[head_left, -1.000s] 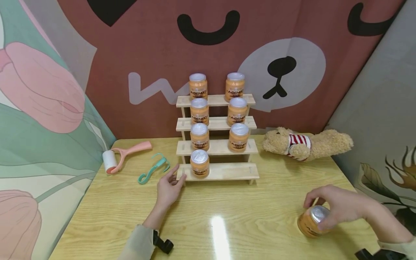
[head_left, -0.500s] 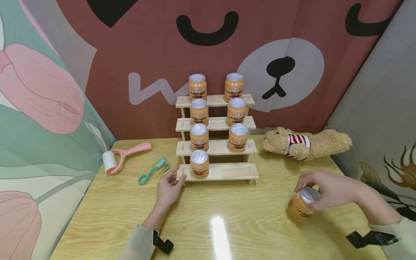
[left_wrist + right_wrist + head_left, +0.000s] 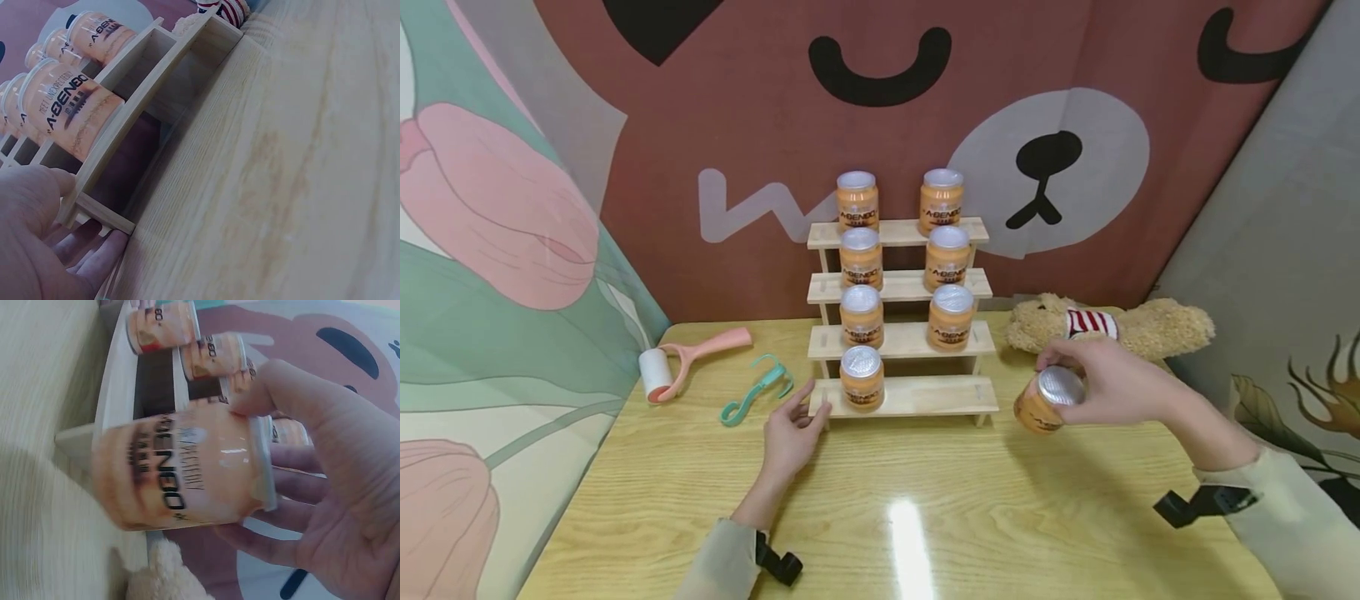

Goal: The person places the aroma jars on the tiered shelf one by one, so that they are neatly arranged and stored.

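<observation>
My right hand grips an orange can with a silver lid near its top, thumb on one side and fingers on the other. The can is tilted and held above the table, right of the lowest step. In the right wrist view its dark lettering faces the camera. A four-step wooden stand carries several matching cans, two on each upper step and one can at the left of the lowest step. My left hand holds the left end of that step, thumb at its edge and fingers by the leg.
A plush toy in a striped top lies right of the stand. Left of it lie a pink-handled lint roller and a teal hook. A bear-patterned cloth hangs behind the wooden table.
My right hand has carried the can up off the table, leftward and away from me, to beside the stand. My left hand stays at the lowest step.
</observation>
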A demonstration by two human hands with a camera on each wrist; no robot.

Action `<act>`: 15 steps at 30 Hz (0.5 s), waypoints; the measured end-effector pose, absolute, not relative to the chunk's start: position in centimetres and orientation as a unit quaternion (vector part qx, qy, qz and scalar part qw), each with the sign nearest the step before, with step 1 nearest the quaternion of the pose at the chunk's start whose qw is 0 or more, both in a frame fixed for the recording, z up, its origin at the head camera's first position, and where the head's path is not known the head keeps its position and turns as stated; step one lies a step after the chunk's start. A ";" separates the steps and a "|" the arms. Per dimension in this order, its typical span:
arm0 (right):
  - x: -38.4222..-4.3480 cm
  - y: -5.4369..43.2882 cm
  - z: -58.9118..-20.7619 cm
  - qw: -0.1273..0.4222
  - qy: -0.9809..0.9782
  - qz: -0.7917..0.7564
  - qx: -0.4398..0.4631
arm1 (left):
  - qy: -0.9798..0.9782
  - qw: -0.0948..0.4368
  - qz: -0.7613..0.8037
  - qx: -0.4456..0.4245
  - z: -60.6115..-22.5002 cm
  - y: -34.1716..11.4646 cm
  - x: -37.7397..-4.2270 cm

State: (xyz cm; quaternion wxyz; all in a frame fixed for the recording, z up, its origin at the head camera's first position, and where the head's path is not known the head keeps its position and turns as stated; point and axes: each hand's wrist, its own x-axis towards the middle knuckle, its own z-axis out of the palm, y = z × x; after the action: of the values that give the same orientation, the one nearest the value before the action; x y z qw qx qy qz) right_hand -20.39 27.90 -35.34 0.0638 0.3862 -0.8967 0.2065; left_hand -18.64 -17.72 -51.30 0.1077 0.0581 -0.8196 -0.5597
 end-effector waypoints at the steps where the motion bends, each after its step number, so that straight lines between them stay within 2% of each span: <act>1: -20.6 27.5 -35.3 0.076 -0.898 0.205 0.380 | -0.820 0.107 -0.560 0.058 -51.3 -17.7 -18.7; 8: -21.6 24.9 -35.6 0.119 -0.908 0.232 0.327 | -0.819 0.109 -0.560 0.053 -51.4 -17.8 -18.7; 15: -22.3 22.2 -36.6 0.125 -0.900 0.278 0.312 | -0.820 0.110 -0.559 0.052 -51.4 -17.8 -18.6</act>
State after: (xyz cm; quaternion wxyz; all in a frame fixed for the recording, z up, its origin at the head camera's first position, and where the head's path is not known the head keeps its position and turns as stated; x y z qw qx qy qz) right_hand -22.34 22.20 -36.56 0.1254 0.3116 -0.8999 0.2781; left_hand -18.65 -17.79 -51.39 0.1099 0.0524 -0.8204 -0.5587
